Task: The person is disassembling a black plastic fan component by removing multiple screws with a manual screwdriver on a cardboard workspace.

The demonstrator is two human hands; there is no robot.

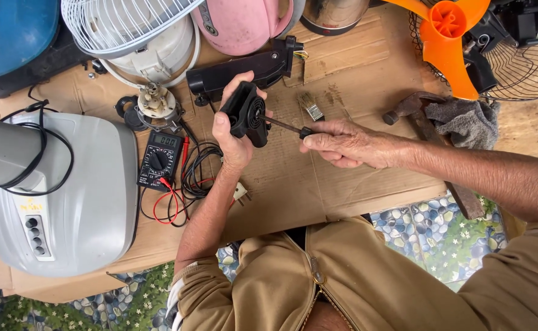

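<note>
Left hand (pixel 235 138) fingers grip black fan housing (pixel 248 113) upright at centre, steadying it. Right hand (pixel 348 144), at 3 o'clock, fingers closed on screwdriver (pixel 284 126), tip in housing. Multimeter (pixel 160 158) lies at 9 o'clock.

two hands (pixel 235 138) are seen, one screwdriver (pixel 284 127), one black motor housing (pixel 247 113), one multimeter (pixel 160 160), one paintbrush (pixel 310 105), one hammer (pixel 431 132), one orange fan blade (pixel 450 40), two wire grilles (pixel 118 21).

Tan zip-front jacket, bare forearms

Both sleeves (pixel 207 288) are pushed up past the elbows; a metal zipper (pixel 313 273) runs down the open collar.
</note>
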